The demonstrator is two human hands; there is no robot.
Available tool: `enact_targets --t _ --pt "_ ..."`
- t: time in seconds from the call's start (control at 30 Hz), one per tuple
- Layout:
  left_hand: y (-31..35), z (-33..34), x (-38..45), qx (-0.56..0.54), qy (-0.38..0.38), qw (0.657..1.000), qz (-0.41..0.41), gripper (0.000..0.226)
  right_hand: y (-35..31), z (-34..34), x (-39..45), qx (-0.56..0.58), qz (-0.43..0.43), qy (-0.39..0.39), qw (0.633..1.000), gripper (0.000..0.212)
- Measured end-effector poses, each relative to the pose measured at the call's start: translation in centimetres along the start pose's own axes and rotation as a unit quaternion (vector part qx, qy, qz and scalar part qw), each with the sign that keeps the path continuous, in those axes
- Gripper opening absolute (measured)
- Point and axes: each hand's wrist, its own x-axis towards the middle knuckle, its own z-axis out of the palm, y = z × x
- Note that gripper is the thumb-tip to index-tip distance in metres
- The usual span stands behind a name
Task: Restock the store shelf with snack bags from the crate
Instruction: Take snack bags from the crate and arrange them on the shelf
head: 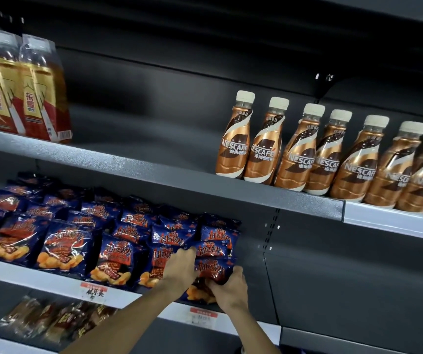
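Snack bag (211,273), dark blue with red-orange print and chips pictured at the bottom, sits at the front of the rightmost row on the middle shelf (52,279), right at its white front lip. Both hands are on it. Left hand (181,268) grips the bag's left edge, fingers curled over the top corner. Right hand (231,290) holds the lower right side, fingers wrapped under and around the bottom; thumb hidden behind the bag.

Bag is tilted back against the ones behind it, not yet released. Looks like the seating step: squaring it into its row.

Progress, as judged from the shelf: rows of matching chip bags (64,245) already fill the left and centre of this shelf, several deep, faced forward. The row under the hands is the last on the right; beyond it the shelf is bare dark metal up to the upright. So most of this section appears stocked. The crate is not in view, so what remains in it cannot be told.

Price tags (94,292) are clipped on the shelf lip. Above: Nescafé coffee bottles (307,152) in a row at right, a shrink-wrapped pack of yellow drink bottles (26,90) at left. Below: brownish wrapped packets (52,320), blurred.
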Motion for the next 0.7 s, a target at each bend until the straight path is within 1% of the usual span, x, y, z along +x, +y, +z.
enact_targets --t 0.1,0.27,0.43,0.53,0.6,0.7 --pt "0.1 -0.5 -0.3 0.016 0.005 1.0 0.008 0.038 -0.2 -0.5 -0.3 0.002 0.0 -0.004 1.0 0.059" --pt "0.1 -1.0 -1.2 0.02 0.008 0.999 0.025 0.039 -0.9 -0.7 -1.1 0.01 0.021 -0.001 1.0 0.057" --pt "0.1 -1.5 -2.0 0.025 0.013 0.998 0.052 0.048 -1.6 -0.7 -2.1 -0.005 0.044 0.011 0.999 0.069" --pt "0.6 -1.9 -2.2 0.028 0.011 0.997 0.071 0.05 -2.1 -0.9 -2.3 -0.026 0.054 0.021 0.998 0.071" --pt "1.3 -2.2 -2.3 0.033 0.01 0.996 0.088 0.048 -2.4 -1.4 -2.4 -0.035 0.053 0.021 0.998 0.074" --pt "2.8 -2.7 -2.6 0.032 0.011 0.994 0.107 0.038 -2.3 -2.5 -2.8 -0.047 0.051 0.019 0.997 0.081"
